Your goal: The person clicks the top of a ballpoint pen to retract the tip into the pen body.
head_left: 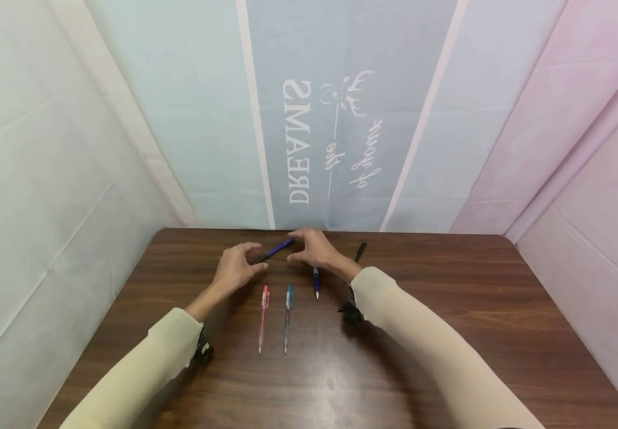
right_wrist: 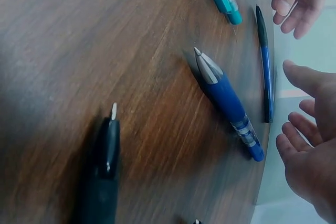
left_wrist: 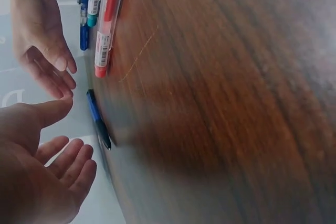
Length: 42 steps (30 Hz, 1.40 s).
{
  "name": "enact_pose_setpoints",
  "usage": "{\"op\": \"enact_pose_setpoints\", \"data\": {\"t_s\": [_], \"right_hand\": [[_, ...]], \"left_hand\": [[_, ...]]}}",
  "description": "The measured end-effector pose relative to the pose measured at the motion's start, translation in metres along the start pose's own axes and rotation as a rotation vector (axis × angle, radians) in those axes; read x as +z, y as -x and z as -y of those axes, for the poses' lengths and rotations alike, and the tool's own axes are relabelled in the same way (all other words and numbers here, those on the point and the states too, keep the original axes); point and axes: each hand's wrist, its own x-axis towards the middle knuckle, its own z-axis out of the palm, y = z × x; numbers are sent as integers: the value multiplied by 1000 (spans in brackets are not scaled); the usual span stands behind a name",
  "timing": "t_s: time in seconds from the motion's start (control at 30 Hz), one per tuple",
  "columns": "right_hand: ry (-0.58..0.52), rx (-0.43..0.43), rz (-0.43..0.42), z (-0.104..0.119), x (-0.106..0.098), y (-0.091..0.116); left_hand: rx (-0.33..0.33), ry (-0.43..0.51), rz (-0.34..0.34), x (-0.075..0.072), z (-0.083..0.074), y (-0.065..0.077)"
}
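Note:
A slim blue-and-black pen [head_left: 274,249] lies slantwise near the table's back edge, between the two hands. My left hand [head_left: 234,266] is at its black end, fingers spread and relaxed. Over by the other end is my right hand [head_left: 315,248], its fingers loosely bent and holding nothing. Both wrist views show a gap between the hands and this pen [left_wrist: 97,116]. Just below the right hand, a thicker blue pen with a silver tip [right_wrist: 228,98] points toward the near side; the hand hides its upper end in the head view.
A pink-red pen [head_left: 263,319] and a teal pen [head_left: 288,319] lie side by side, tips toward me. Partly behind the right forearm is a black pen [head_left: 361,251]. Fabric walls [head_left: 223,119] surround the brown wooden table [head_left: 475,310] at the back and sides.

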Motion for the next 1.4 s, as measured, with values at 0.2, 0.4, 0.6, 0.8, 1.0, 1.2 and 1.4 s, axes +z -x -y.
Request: {"op": "enact_pose_setpoints", "data": {"t_s": [0.2,0.4,0.6,0.8,1.0,1.2,1.4], "right_hand": [[10,0,-5,-3,7,-5],[20,7,-7,-4,9,-9],[41,-6,-9,-5,11,-16],[52,4,-4,-7,16,-20],[73,11,0,-8,20,-23],[96,18,10,-10,21,-25],[88,20,-8,-12,22,-26]], "left_hand": [[-19,-15,25,4,2,-5],[-38,0,52,7,3,-9],[-47,-1,75,8,3,-14],[-59,-15,95,9,5,-18],[-67,-23,95,10,6,-20],[-57,-20,93,13,8,-20],[-44,-26,85,13,12,-22]]}}
